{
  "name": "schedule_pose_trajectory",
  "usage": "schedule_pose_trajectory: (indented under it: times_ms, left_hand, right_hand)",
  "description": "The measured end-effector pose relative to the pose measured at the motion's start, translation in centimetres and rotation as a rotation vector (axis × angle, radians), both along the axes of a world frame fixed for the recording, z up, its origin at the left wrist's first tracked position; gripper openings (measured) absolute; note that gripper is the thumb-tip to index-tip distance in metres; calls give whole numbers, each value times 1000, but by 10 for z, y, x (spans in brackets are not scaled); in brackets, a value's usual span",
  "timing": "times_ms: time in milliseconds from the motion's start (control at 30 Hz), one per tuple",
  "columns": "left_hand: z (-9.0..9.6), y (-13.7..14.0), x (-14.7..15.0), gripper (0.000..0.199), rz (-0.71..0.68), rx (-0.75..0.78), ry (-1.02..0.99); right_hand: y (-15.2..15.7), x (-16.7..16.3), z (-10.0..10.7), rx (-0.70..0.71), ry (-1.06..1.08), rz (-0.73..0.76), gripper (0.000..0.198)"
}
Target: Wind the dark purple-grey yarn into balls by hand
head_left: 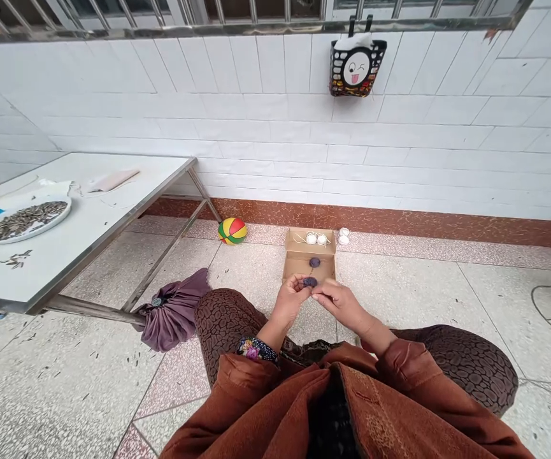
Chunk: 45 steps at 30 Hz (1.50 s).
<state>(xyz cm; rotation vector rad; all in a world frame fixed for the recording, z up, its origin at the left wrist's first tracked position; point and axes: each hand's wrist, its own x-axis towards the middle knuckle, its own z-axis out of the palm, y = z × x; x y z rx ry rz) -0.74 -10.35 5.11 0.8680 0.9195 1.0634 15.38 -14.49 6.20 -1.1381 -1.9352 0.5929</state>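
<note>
Both hands meet in front of my knees, over the near edge of an open cardboard box (295, 262). My left hand (290, 298) is closed around a small dark purple piece (310, 282) that looks like wound or crocheted yarn. Close beside it, my right hand (339, 302) is in a pinch at the piece's lower edge; what lies between those fingertips is too small to make out. In the box sits a dark purple yarn ball (314, 262), with a thin dark strand running toward my hands. Two white yarn balls (311, 238) with loose strands lie behind it.
More white balls (343, 240) lie right of the box. A striped ball (232, 231) and a purple drawstring bag (174, 309) are on the floor at left. A table (127, 191) bears a plate of seeds (27, 220). A black basket (357, 67) hangs from the window bars.
</note>
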Motion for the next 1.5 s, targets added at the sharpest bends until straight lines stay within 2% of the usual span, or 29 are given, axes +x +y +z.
schedule_pose_trajectory:
  times_ms: [100, 233, 333, 467, 567, 633, 733, 833, 900, 967, 1033, 1100, 1200, 1267, 1367, 1500]
  left_hand:
    - [1, -2, 2, 35, -135, 6, 0]
    - [9, 1, 7, 39, -222, -69, -158]
    - [13, 8, 12, 43, -166, -117, -249]
    - [8, 16, 14, 42, -45, -98, -213]
    - [2, 18, 13, 40, 19, -47, -131]
    - [0, 17, 12, 39, 11, -18, -65]
    - [0, 14, 9, 36, -78, 14, -14]
    - [4, 8, 7, 35, -238, 43, -31]
    - [7, 4, 7, 37, -310, 44, -79]
    - [10, 1, 8, 40, -321, 28, -147]
    - [13, 0, 7, 42, -296, 2, -207]
    - [13, 1, 7, 42, -243, -24, -244]
    - [8, 6, 5, 38, -139, -49, -235]
    - [4, 9, 4, 36, -72, -41, -178]
    - [-2, 12, 2, 34, -8, -3, -71]
    - [-3, 12, -1, 34, -73, 36, 27]
  right_hand:
    - [22, 16, 10, 14, 57, -86, 25]
    - [43, 34, -2, -71, 113, -283, 28]
    - [38, 31, -20, -142, 144, -325, 30]
    - [16, 15, -29, -109, 93, -212, 24]
    - [4, 7, -17, -55, 25, -42, 21]
    - [3, 8, -2, -21, 6, 25, 19]
    - [13, 17, 19, 31, 55, -7, 15]
    - [31, 30, 28, 45, 85, -77, 14]
    - [40, 34, 22, 11, 97, -137, 17]
    - [44, 34, 8, -51, 125, -209, 20]
    - [40, 29, -11, -118, 154, -254, 23]
    - [31, 22, -27, -152, 160, -230, 25]
    - [14, 12, -38, -139, 119, -167, 26]
    - [5, 8, -33, -126, 76, -88, 25]
    - [-3, 7, -13, -88, 11, 57, 21]
    - [2, 13, 17, -8, 1, 84, 19]
